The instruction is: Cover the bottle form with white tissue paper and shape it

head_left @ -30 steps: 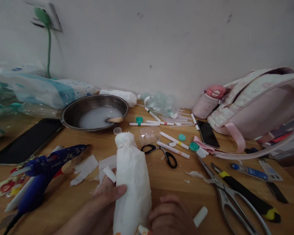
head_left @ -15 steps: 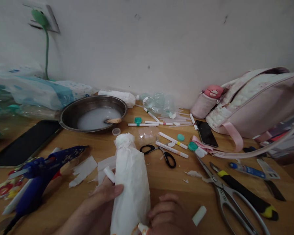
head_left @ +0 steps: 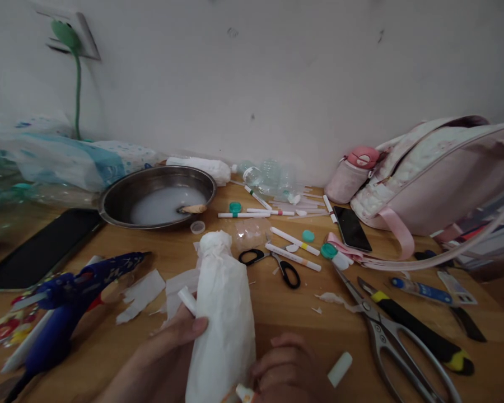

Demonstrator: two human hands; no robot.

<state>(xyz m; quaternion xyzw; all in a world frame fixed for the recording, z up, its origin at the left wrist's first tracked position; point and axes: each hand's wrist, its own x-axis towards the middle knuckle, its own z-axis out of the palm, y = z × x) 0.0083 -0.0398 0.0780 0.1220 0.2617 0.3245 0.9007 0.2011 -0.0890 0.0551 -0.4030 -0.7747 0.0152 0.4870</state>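
A bottle wrapped in white tissue paper lies pointing away from me on the wooden table. My left hand grips its left side, thumb on the paper, with a small white stick between the fingers. My right hand is closed at the bottle's lower right, holding a small white-and-orange item against the paper; what it is I cannot tell.
A blue glue gun lies left, by torn paper scraps. A metal bowl of cloudy liquid and a dark phone sit behind. Black scissors, markers, large shears, a phone and a pink bag are right.
The view has drifted slightly; both hands stay on the wrapped bottle, the right hand pressing a bit closer at its lower end.
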